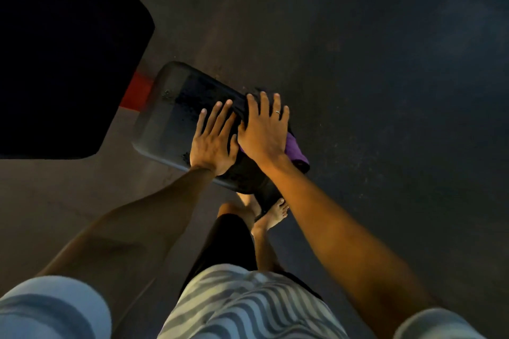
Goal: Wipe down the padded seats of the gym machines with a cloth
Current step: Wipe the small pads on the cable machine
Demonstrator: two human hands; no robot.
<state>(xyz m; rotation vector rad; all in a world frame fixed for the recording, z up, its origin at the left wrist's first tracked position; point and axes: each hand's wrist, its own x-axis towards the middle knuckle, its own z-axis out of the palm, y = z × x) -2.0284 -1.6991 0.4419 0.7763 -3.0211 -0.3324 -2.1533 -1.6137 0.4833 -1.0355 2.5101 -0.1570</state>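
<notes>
One purple cloth (296,150) lies bunched on a black, speckled padded seat (170,118).

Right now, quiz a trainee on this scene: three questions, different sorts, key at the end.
1. True or false: the right hand presses down on the cloth with its fingers straight.
2. Multiple choice: the left hand
A) curls round the edge of the padded seat
B) lies flat on the padded seat
C) hangs clear of the padded seat
3. Fill in: the part of the cloth that shows beside the right hand is ____ in colour.

Key: 1 true; 2 B; 3 purple.
</notes>
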